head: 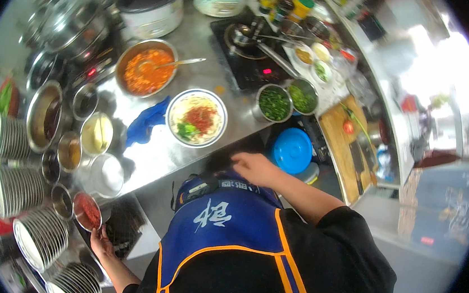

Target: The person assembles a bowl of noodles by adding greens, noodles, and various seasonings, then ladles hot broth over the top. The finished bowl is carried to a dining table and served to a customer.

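At the lower left, my left hand (101,241) is at the near rim of a steel bowl of chopped red food (87,212), fingers against its side. My right hand (254,168) hovers in front of my blue apron (219,221), just off the counter's front edge. Its fingers are partly curled and nothing shows in them. On the steel counter (147,168) stands a white, blue-rimmed bowl of noodles (179,107), topped with red sauce and chopped greens. A crumpled blue cloth (147,123) lies left of it. Behind is a steel basin of orange-red sauce (146,72) with a ladle in it.
Stacked plates (18,191) line the left edge beside several small containers. Two rice cookers (149,21) stand at the back. A black induction cooktop (242,62) holds a ladle. Pots of chopped greens (274,103), a blue basin (292,151) and a cutting board with a knife (344,144) are right.
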Action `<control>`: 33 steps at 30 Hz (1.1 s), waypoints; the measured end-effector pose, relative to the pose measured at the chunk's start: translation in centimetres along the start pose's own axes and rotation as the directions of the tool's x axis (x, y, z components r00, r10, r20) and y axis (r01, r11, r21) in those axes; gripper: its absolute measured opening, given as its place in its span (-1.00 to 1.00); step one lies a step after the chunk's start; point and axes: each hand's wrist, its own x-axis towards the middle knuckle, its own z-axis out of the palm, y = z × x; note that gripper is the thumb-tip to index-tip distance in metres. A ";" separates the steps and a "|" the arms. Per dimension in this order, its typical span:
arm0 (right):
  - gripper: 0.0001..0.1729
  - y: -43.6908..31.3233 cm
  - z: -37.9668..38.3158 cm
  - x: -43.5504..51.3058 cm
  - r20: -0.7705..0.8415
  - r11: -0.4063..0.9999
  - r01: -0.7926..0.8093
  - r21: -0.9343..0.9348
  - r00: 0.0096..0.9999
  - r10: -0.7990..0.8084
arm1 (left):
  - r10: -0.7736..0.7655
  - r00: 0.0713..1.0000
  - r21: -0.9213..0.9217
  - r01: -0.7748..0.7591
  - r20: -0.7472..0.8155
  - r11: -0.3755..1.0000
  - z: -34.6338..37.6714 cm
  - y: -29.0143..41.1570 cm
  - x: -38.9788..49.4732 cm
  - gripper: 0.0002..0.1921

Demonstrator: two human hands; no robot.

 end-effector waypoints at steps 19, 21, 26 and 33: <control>-0.70 22.0 -27.8 1.5 -0.755 0.974 -0.226 0.024 0.635 0.166 | -0.181 0.911 0.041 0.211 -0.371 0.977 1.8 -11.7 -1.4 -0.63; -0.66 23.5 -33.5 5.4 -0.772 0.969 -0.195 -0.154 0.635 0.005 | -0.254 0.885 0.044 0.293 -0.390 0.955 1.6 -16.1 -6.2 -0.62; -0.61 26.5 -42.8 15.0 -0.676 0.868 -0.215 -0.448 0.717 -0.171 | -0.373 0.873 0.207 0.447 -0.314 0.870 8.2 -24.5 -19.2 -0.59; -0.62 28.7 -46.0 22.4 -0.388 0.619 -0.367 -0.694 0.915 0.107 | -0.349 0.913 0.398 0.406 -0.209 0.823 13.6 -26.0 -27.0 -0.53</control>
